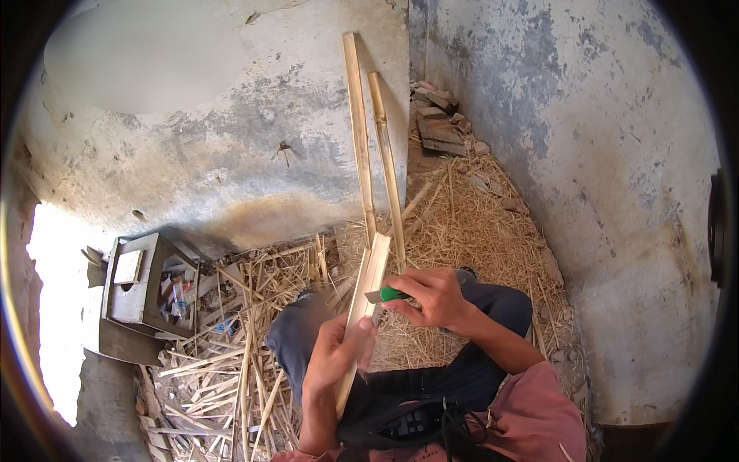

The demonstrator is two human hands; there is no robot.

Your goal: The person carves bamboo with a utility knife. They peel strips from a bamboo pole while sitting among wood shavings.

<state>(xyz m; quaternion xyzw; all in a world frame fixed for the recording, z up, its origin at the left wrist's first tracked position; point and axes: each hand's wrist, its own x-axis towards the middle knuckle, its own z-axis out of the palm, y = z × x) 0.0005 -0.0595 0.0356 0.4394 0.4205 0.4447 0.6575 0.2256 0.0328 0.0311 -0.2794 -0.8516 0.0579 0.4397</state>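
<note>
Over our dark-trousered lap (462, 377), left grip (336, 350) wrapped round a pale wooden strip (374, 266), right grip (437, 297) round a green-handled metal knife (391, 294), we risk a slip cutting our thumb (362, 328).

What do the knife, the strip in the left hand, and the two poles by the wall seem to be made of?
Knife: flat, grey blade, probably steel; bright green handle, perhaps plastic.
Strip: pale, seemingly unvarnished wood or split bamboo, judging by its lengthwise lines.
Poles: tan, likely bare bamboo, since joint-like rings show along them.
</note>
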